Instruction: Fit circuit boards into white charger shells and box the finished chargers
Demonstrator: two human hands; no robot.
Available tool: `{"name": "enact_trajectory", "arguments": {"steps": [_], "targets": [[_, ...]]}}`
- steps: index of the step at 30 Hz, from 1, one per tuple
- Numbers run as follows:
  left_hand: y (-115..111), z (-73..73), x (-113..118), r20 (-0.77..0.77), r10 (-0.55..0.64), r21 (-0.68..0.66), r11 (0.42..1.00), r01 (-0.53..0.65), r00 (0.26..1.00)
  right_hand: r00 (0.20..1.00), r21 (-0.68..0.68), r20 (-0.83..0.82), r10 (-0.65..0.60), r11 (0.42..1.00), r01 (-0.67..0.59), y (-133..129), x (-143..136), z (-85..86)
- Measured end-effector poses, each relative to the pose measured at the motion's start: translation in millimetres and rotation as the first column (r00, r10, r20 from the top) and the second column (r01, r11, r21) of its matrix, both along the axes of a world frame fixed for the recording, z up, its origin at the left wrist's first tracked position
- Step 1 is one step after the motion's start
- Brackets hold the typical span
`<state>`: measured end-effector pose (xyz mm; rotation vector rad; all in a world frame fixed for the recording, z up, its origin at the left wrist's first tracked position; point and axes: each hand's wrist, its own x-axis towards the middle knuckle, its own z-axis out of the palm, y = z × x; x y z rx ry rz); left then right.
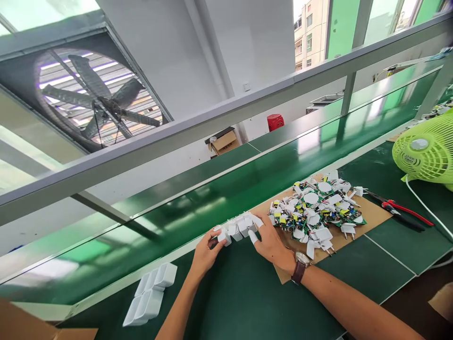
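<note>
Near the conveyor's edge, a short row of small white plastic housings [236, 230] stands on the green table [244, 293]. My left hand [207, 250] has thumb and fingers closed round the white housing [225, 235] at the row's left end. At the right end, my right hand [269, 240] pinches a white housing [248, 225] between thumb and fingers, with white covers on the fingertips. Beside that hand lies a pile of circuit boards with white plug parts [314, 210] on brown cardboard [375, 215]. Several empty white housings [150, 295] sit at the lower left.
Red-and-black pliers [403, 210] lie right of the pile, near a lime-green fan [424, 151] with a white cord. The green conveyor belt [198, 203] runs behind the table, under a grey metal rail [226, 111]. A cardboard box [31, 321] fills the lower left corner.
</note>
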<state>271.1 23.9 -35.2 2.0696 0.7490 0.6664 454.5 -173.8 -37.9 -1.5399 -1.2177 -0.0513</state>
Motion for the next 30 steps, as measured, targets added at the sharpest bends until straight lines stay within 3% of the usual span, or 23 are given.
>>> {"name": "enact_trajectory", "arguments": {"steps": [7, 19, 23, 27, 30], "targets": [[-7, 7.2, 23, -0.017, -0.083, 0.095, 0.992, 0.084, 0.996, 0.967, -0.089, -0.182, 0.177, 0.977, -0.196, 12, 18, -18.7], [-16, -9.1, 30, -0.012, 0.015, 0.306, 0.952, -0.011, 1.0, 0.963, -0.123, -0.225, 0.15, 0.976, -0.18, 19, 17, -20.7], [-22, -14.6, 35, -0.012, 0.051, 0.293, 0.955, -0.045, 0.999, 0.967, -0.152, -0.218, 0.132, 0.974, -0.167, 19, 19, -21.8], [-35, -7.1, 27, -0.026, 0.013, 0.245, 0.969, -0.007, 1.0, 0.971, -0.151, -0.184, 0.151, 0.972, -0.179, 14, 19, -14.1], [-47, 5.5, 4, -0.028, 0.027, 0.34, 0.94, -0.016, 0.999, 0.984, -0.114, -0.112, 0.138, 0.982, -0.151, 9, 17, -8.2]]}}
